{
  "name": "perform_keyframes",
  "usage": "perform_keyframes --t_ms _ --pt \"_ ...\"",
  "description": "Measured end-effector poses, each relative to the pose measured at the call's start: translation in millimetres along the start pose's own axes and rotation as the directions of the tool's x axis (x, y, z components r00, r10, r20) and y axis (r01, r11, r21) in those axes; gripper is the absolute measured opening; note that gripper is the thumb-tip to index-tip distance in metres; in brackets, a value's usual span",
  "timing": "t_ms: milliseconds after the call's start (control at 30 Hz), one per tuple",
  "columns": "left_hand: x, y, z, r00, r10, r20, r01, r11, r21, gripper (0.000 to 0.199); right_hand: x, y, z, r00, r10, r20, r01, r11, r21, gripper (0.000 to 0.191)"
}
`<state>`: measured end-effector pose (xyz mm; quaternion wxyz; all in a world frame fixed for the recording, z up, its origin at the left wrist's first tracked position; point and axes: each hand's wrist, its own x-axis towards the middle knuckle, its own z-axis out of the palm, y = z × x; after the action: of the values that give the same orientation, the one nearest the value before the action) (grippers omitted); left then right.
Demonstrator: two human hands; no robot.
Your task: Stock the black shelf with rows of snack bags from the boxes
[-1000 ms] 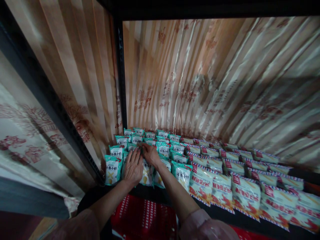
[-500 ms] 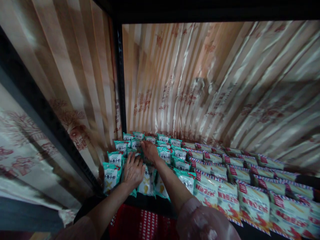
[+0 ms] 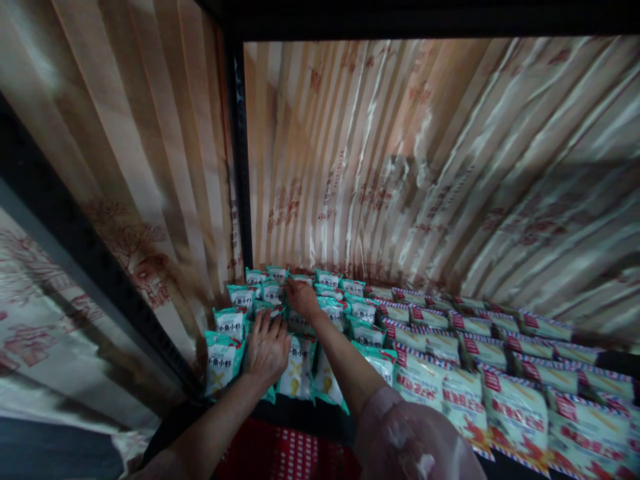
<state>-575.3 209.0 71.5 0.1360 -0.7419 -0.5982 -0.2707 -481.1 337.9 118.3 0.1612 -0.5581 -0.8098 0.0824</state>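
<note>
Rows of small teal-and-white snack bags [image 3: 296,367] stand upright in the left corner of a shelf. My left hand [image 3: 269,351] lies over the front rows, palm down, its fingers stretched out and resting on a teal bag [image 3: 270,308]. Farther back, my right hand [image 3: 302,298] reaches in among the bags with its fingers bent and drawn together. Its fingertips are beside a teal bag [image 3: 273,293] in a rear row, and the hand itself hides what may be between them. My forearms cover parts of the front bags.
Several rows of larger pale bags with red print [image 3: 515,407] stand to the right. A dark metal post [image 3: 239,153] rises at the back corner, and a slanted dark beam [image 3: 100,267] runs along the left. Printed, pleated sheeting [image 3: 350,167] hangs behind. Something red and white [image 3: 295,453] is below the shelf edge.
My right hand has shifted very slightly right among the rear bags. My left hand stays on the same spot. The view has tilted a little.
</note>
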Motion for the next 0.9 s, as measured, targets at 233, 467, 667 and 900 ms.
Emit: perform_keyframes --t_ms 233,467,667,900 --pt "0 0 2.1 1.0 -0.011 -0.025 0.011 1.0 -0.013 0.035 11 -1 8 0.999 -0.009 0.036 0.009 1.0 0.009 0.026" --pt "-1 -2 6.9 0.999 -0.009 -0.05 0.008 0.999 -0.037 0.035 12 -4 12 0.999 -0.045 0.029 0.043 0.998 0.038 0.028" --pt "0 -2 5.3 1.0 -0.013 -0.006 0.013 1.0 -0.02 0.034 7 2 5 0.999 -0.03 -0.012 0.03 0.998 0.056 0.039" --pt "0 -1 -0.2 0.999 -0.014 0.033 0.014 1.0 -0.003 0.035 -16 35 -18 0.996 -0.089 -0.022 0.089 0.996 0.001 0.029"
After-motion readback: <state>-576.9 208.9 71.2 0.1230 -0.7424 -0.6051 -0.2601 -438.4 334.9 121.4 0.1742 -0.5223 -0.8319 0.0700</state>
